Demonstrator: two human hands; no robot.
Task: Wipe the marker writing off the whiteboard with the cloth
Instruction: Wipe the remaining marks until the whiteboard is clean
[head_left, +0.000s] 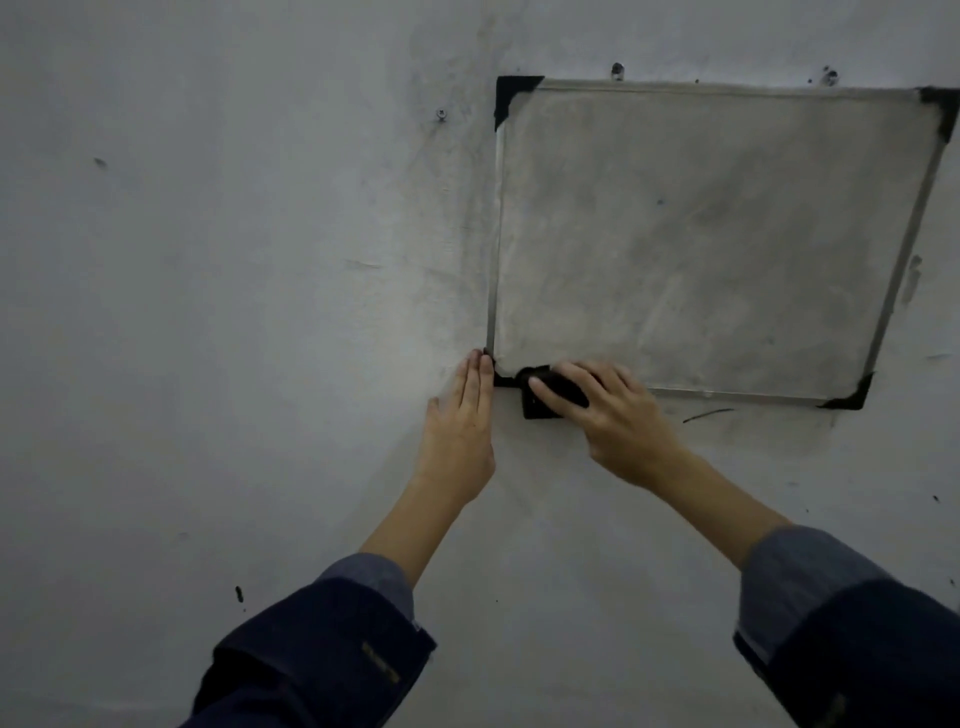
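A small whiteboard with a metal frame and black corner caps hangs on the wall. Its surface looks grey and smeared, with no legible writing. My right hand presses a dark cloth against the board's lower left corner, partly over the bottom frame edge. My left hand lies flat on the wall, fingers together, its fingertips touching the board's lower left corner cap. It holds nothing.
The bare pale wall fills the view. Screws sit in the wall above the board and one to its left. A dark marker streak and grey smudges mark the wall below the board.
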